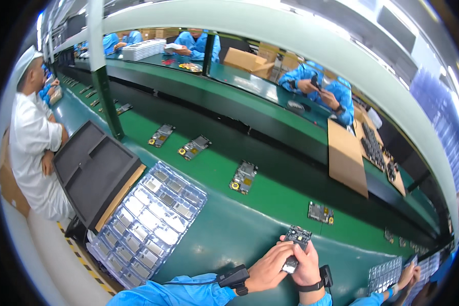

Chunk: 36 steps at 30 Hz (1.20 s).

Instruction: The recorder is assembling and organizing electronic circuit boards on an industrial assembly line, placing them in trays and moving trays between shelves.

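Both hands meet at the near edge of a green bench, closed together on one small dark circuit board [295, 242]. The left hand [269, 266] is wrapped on the board's lower left side, the right hand [306, 265] gripped on its lower right, thumbs close by each other — the upper half of the board stands clear above the fingers, tilted up toward the camera. Black bands are worn on both wrists, over blue sleeves.

To the left, a clear blister tray [149, 222] of silver parts is laid on the bench, with a dark foam tray [92, 168] just beyond it. Loose boards [243, 177] are spaced along the green belt [270, 196] that runs past the bench; one such board [320, 212] lies just beyond the hands. A person in white [33, 148] is seen at the far left, and another worker's hand [407, 275] at a second blister tray [385, 275] on the right. Workers in blue are seated across the line.

The work in hand appears to be close handling of the held board. It is best done, by this view, with the grip kept to the edges — fingers off the components — and the board held steady over the bench, not the moving belt.
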{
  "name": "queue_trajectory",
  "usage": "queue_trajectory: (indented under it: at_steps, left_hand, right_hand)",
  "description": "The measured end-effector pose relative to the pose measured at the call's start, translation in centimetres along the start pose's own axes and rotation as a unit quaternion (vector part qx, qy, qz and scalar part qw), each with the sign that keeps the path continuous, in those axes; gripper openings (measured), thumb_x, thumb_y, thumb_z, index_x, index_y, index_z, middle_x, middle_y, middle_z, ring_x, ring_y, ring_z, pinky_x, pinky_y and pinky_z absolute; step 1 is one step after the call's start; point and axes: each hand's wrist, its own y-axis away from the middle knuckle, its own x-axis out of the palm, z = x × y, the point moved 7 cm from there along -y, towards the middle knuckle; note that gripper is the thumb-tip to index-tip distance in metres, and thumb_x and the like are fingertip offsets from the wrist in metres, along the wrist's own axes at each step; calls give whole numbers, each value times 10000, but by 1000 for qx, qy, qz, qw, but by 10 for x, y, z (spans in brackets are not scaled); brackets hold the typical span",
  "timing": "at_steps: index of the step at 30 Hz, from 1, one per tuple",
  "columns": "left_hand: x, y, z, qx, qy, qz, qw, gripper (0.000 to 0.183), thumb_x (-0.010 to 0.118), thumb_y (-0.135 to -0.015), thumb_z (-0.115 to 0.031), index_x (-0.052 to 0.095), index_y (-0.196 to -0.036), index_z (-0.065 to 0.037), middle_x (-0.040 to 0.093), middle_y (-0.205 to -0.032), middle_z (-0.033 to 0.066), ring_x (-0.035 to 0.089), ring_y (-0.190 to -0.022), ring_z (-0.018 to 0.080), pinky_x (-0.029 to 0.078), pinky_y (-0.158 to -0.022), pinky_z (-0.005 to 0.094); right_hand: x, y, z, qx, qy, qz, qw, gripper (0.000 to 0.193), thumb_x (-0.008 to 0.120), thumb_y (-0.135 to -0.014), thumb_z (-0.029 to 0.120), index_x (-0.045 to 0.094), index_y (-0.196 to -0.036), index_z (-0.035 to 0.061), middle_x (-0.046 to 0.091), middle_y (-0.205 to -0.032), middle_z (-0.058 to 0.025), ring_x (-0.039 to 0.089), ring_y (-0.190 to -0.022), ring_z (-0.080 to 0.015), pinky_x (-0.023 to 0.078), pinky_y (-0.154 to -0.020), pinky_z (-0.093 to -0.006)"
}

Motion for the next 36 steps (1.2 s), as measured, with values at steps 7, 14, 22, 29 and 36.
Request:
queue_trajectory:
  at_steps: [7,14,22,29,36]
  left_hand:
    - [-44,-3,10,-116,-90,-236,961,889,739,-809,-87,255,-1543,42,302,-1570,309,314,-1467,484,272,-1216,542]
    - [-34,7,27,-171,-168,-313,919,585,612,-876,-43,420,-1425,23,461,-1430,280,520,-1250,439,445,-1027,484]
    - [129,51,211,-439,85,-408,795,527,448,-1015,-197,392,-1483,40,459,-1510,259,430,-1401,430,343,-1176,473]
    - [152,56,217,-385,-9,-469,794,442,433,-1032,-204,468,-1434,-25,531,-1420,255,504,-1319,430,418,-1112,474]
    - [152,59,204,-396,6,-446,802,463,481,-1009,-249,499,-1419,-35,534,-1411,262,499,-1310,444,418,-1107,489]
  right_hand:
    - [106,-120,36,2,193,96,976,503,547,-1049,55,418,-1535,60,691,-1150,-143,708,-1029,-234,600,-881,-374]
    - [220,-249,-22,-290,745,132,586,495,699,-927,278,589,-1358,62,670,-1077,-229,621,-1022,-438,517,-915,-513]
    - [221,-270,-85,-266,814,46,514,657,699,-912,540,594,-1322,37,629,-1128,-194,611,-1046,-408,509,-869,-543]
    - [214,-266,-91,-304,817,3,490,700,637,-965,536,541,-1409,3,596,-1284,-224,554,-1200,-414,458,-983,-533]
    - [253,-229,-66,-409,724,87,549,394,647,-980,324,662,-1231,20,648,-1272,-174,586,-1185,-387,473,-1004,-503]
